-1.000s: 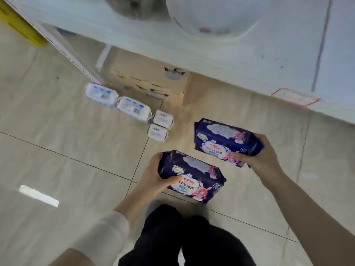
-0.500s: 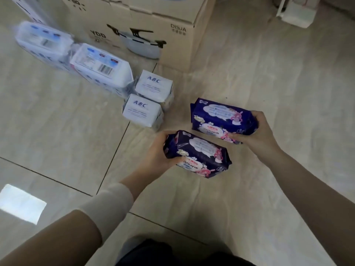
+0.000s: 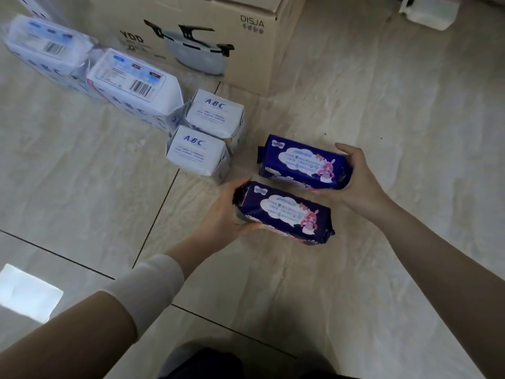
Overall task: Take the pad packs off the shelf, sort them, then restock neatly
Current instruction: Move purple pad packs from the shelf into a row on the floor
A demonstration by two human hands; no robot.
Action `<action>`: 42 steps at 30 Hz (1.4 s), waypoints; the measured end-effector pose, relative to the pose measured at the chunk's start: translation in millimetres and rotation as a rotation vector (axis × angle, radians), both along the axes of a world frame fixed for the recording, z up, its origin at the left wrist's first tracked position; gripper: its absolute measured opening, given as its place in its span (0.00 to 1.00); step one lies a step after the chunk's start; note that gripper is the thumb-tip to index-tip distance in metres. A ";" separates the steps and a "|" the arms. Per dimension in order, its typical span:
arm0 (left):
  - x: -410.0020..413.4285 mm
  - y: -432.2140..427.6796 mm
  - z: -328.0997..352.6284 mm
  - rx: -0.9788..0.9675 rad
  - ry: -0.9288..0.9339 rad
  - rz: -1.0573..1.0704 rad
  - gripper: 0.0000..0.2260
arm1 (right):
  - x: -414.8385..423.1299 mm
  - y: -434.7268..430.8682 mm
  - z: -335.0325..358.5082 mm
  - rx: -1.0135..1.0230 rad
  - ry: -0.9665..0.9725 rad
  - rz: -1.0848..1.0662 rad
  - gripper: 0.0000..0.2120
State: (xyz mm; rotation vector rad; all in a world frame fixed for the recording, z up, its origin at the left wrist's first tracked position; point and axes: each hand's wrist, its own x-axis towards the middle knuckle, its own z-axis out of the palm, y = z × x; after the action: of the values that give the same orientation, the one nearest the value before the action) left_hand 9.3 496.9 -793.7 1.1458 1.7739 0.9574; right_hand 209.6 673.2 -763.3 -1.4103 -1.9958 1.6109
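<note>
Head view looks down at a tiled floor (image 3: 355,269), and at the bottom edge there is a piece of dark clothing (image 3: 202,362) of the person. The left forearm wears a white sleeve (image 3: 147,285). The left hand (image 3: 222,214) grips the left end of the nearer purple pad pack (image 3: 284,212), with the thumb below and the fingers curled over the top. Just behind it, the right hand (image 3: 355,181) is closed around the right end of the farther purple pad pack (image 3: 300,165). Both packs lie parallel, close to each other and low over the floor; whether they touch the floor I cannot tell. To the left of them, two small white ABC packs (image 3: 195,151) stand on the floor, one directly behind the other and touching. Farther to the left, a large white pack with a barcode (image 3: 134,86) lies next to the ABC packs, and a second large white pack (image 3: 41,45) lies beyond it. Behind all these stands a cardboard box (image 3: 191,28) with a printed picture of a pot. At the top right corner a white object (image 3: 429,12) is partly visible.
</note>
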 end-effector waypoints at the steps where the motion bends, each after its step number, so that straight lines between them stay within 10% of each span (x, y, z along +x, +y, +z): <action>1: -0.9 -1.0 0.3 0.009 0.037 -0.024 0.40 | 0.7 0.2 1.5 0.003 0.006 0.016 0.47; 11: -12.4 9.9 23.6 0.491 0.666 -0.489 0.21 | 6.7 4.8 10.4 0.322 -0.005 0.135 0.25; 42: -41.3 41.7 20.1 0.394 0.767 -0.484 0.15 | -44.2 9.8 4.8 0.307 0.005 0.105 0.15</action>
State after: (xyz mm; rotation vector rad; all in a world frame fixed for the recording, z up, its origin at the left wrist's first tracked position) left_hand -32.0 538.6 -773.6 2.3007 1.7413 0.6107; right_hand 165.4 683.1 -758.5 -1.2041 -2.2310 1.2713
